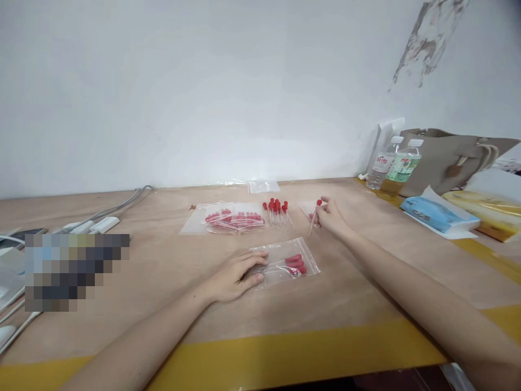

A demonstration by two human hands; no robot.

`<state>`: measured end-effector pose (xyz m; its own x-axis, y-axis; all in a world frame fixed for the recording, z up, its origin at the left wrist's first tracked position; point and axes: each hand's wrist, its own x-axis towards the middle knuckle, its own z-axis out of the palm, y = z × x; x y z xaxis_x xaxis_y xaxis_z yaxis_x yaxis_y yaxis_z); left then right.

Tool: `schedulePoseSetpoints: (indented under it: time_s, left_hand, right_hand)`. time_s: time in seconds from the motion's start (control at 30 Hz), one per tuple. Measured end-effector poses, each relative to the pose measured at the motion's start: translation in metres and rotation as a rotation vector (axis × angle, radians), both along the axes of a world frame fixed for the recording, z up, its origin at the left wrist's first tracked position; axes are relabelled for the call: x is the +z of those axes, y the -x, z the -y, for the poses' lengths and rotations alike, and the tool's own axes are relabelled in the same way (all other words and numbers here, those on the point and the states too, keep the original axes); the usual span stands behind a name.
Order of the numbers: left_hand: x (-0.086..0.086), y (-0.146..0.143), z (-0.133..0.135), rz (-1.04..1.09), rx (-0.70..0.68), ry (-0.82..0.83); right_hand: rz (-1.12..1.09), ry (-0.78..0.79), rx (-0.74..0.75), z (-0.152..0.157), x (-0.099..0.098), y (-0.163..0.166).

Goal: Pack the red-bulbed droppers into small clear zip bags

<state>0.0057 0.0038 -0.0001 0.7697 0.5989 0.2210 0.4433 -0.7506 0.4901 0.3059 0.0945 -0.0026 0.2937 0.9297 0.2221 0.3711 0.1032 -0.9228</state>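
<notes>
Glossy yellow tape (285,353), left hand (232,278) spread at crinkly clear bag (275,253), right hand (330,215) pinching slender red-bulbed dropper (319,202)

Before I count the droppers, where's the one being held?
In the head view, the held dropper is right of centre, in the right hand, just right of the loose red-topped droppers.

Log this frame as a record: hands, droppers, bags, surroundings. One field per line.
left hand: spread, fingers on left edge of near bag
right hand: pinching one dropper, bulb up, tilted
near bag: clear, red-bulbed droppers inside
loose droppers: bunched beyond near bag, bulbs toward wall, exact count unclear
far bags: left of loose droppers, red bulbs inside
right side: two bottles, blue pack, yellow pack
left side: cables, pixelated patch
</notes>
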Motion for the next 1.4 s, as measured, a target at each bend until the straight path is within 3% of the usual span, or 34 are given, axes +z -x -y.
schedulePoseSetpoints:
  time_s: [0.23, 0.4, 0.6, 0.73, 0.87, 1.03, 1.13, 1.23, 1.3, 1.4]
  left_hand:
    - [0.000, -0.001, 0.001, 0.001, 0.007, -0.035]
    - [0.001, -0.001, 0.002, -0.017, 0.038, -0.038]
    - [0.001, -0.001, 0.003, -0.014, 0.035, -0.050]
    - [0.001, -0.002, 0.003, -0.008, 0.032, -0.062]
    - [0.002, -0.003, 0.003, -0.017, 0.037, -0.062]
    - [0.002, -0.003, 0.003, -0.034, 0.037, -0.069]
    - [0.001, -0.003, 0.003, -0.039, 0.042, -0.069]
    - [0.000, -0.002, 0.002, -0.031, 0.040, -0.067]
    - [0.000, -0.002, 0.002, -0.030, 0.025, -0.064]
    - [-0.001, -0.002, 0.001, -0.034, 0.010, -0.054]
  right_hand:
    - [-0.485, 0.025, -0.018, 0.055, -0.015, 0.008]
    - [-0.633, 0.153, 0.135, 0.067, -0.019, 0.017]
    - [-0.232, 0.363, 0.481, 0.075, -0.010, 0.001]
    - [-0.080, 0.284, 0.514, 0.076, -0.007, 0.007]
    - [-0.091, 0.191, 0.525, 0.072, -0.018, 0.020]
    - [0.075, 0.093, 0.574, 0.066, -0.029, 0.019]
    - [0.059, 0.085, 0.591, 0.067, -0.025, 0.019]
    - [0.038, 0.154, 0.718, 0.068, -0.018, 0.017]
    - [0.026, 0.206, 0.681, 0.065, -0.013, 0.012]
    - [0.087, 0.220, 0.448, 0.050, -0.005, 0.006]
